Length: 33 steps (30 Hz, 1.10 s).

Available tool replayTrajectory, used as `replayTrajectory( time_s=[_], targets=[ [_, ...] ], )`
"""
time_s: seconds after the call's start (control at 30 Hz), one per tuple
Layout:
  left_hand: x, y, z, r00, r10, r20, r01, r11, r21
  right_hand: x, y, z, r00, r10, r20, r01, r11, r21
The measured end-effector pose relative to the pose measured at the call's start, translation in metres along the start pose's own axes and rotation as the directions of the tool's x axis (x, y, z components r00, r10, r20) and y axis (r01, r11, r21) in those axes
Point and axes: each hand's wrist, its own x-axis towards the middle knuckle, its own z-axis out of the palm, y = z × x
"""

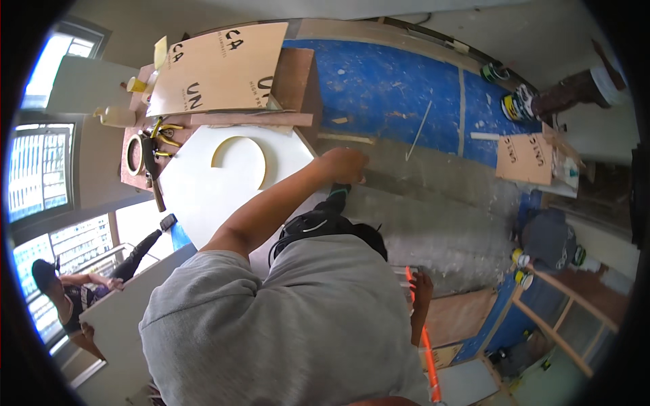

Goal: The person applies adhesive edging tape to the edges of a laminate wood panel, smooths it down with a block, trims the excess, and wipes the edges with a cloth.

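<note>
Nearest you, beside your grey shirt [291, 325], is your right hand [421, 287], its fingers at the upper end of a long orange bar [430, 369]; you seem to be grasping it, but I can't confirm a closed hold. The bar's long axis runs from near your right side away from you, its far end leaning slightly left. If your hold is loose, it could slip or swing against your leg.

Your left hand [343, 166] is ahead, curled beyond the right edge of the white panel [196, 169]; I can't tell whether it grasps anything. Your forearm crosses that panel, so dragging it back low might sweep off the curved strip [264, 170], which lies loose, its opening toward you and to the left.

Farther left, yellow-handled pliers [169, 141] and a tape roll [129, 155] lie on the tabletop [132, 179]. Beyond, a printed brown sheet [223, 74] overlooks blue floor covering [386, 88].
</note>
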Motion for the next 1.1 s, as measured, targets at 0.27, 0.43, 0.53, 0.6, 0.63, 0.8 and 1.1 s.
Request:
replayTrajectory(
  time_s=[0.27,0.43,0.53,0.6,0.63,0.8,1.1],
  targets=[
    [0.024,0.004,-0.045,0.977,-0.193,-0.093,0.182,0.977,-0.108,0.189,-0.011,-0.049,0.967,-0.003,0.256,0.067,0.968,-0.243],
    [0.030,0.014,-0.077,0.872,-0.468,-0.142,0.431,0.873,-0.230,0.332,-0.127,-0.090,0.898,-0.139,0.417,0.295,0.894,-0.337],
    [0.043,0.011,-0.076,0.800,-0.528,-0.286,0.439,0.839,-0.321,0.431,-0.224,-0.122,0.787,-0.332,0.520,0.489,0.850,-0.198],
    [0.042,0.013,-0.084,0.761,-0.548,-0.347,0.440,0.829,-0.345,0.496,-0.318,-0.136,0.747,-0.413,0.521,0.466,0.884,0.032],
    [0.044,0.009,-0.088,0.719,-0.583,-0.379,0.423,0.799,-0.427,0.523,-0.361,-0.138,0.745,-0.436,0.505,0.432,0.892,0.134],
    [0.070,-0.047,-0.068,0.410,-0.717,-0.563,0.354,0.694,-0.627,0.577,-0.567,-0.073,0.922,-0.278,0.268,0.305,0.950,-0.063],
    [0.100,-0.220,-0.133,-0.294,-0.533,-0.794,0.574,0.566,-0.592,0.534,-0.666,0.131,0.765,-0.059,0.641,0.581,0.493,-0.647]
  ],
)
